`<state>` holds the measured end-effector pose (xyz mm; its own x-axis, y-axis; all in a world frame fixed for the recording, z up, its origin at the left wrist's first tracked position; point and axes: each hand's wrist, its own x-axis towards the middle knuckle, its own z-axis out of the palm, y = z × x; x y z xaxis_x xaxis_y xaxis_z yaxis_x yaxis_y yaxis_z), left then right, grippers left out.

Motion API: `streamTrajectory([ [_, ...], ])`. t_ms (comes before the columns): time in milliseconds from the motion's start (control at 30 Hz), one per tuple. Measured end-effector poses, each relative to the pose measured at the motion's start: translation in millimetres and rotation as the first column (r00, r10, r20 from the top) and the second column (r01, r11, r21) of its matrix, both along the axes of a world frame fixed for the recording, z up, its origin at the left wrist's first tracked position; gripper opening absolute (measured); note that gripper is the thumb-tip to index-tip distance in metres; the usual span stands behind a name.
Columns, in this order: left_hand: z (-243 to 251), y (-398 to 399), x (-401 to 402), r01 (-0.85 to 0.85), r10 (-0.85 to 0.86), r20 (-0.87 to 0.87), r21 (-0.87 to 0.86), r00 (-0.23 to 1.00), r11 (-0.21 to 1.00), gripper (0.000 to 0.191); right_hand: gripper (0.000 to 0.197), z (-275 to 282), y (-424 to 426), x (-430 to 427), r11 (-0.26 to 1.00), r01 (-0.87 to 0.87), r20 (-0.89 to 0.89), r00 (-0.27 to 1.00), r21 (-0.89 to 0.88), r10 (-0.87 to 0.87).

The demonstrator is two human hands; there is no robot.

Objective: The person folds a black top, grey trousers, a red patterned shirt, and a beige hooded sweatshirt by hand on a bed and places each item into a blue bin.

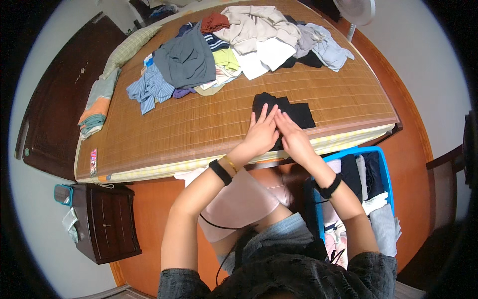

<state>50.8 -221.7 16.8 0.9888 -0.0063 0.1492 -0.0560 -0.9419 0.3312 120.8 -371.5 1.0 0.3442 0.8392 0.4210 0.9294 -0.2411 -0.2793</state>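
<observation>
A black garment [297, 112] lies near the front edge of the bed, laid in uneven layers, with part of it hanging toward the edge. My left hand [262, 130] rests on its left part, palm down and fingers spread. Beside it, my right hand [293, 136] presses on the cloth with straight fingers, its fingertips close to those of the left. Neither hand visibly grips the fabric. My hands and forearms hide some of the garment.
A woven mat [179, 130] covers the bed. Behind the garment spreads a heap of clothes, including a grey garment [186, 56] and a cream sweatshirt [254, 28]. A blue bin [386, 175] of folded clothes stands at right on the floor, a dark wooden nightstand [108, 222] at left.
</observation>
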Motion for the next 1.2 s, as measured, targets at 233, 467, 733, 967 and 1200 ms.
streamTrajectory([
  [233,-22,36,-44,-0.174,0.176,-0.18,0.024,0.968,0.984,0.064,0.064,-19,2,-1,0.997,0.066,-0.019,0.998,0.047,-0.066],
  [467,-25,11,-29,-0.106,0.095,-0.075,-0.162,0.993,0.981,0.065,0.068,-23,-15,14,0.996,0.087,-0.315,0.945,-0.019,-0.089],
  [733,7,-20,4,-0.003,0.018,0.085,-0.17,0.996,0.986,0.067,0.066,5,-26,21,0.936,0.281,-0.828,0.56,0.213,0.021],
  [967,8,-51,44,0.068,-0.068,0.028,0.006,0.997,0.998,0.069,0.062,5,-36,57,0.85,0.527,-0.848,0.446,-0.009,-0.285],
  [1200,-27,-45,44,0.174,-0.152,0.149,-0.145,0.977,0.974,0.09,0.071,-42,-7,60,0.75,0.639,-0.449,0.728,0.171,-0.519],
])
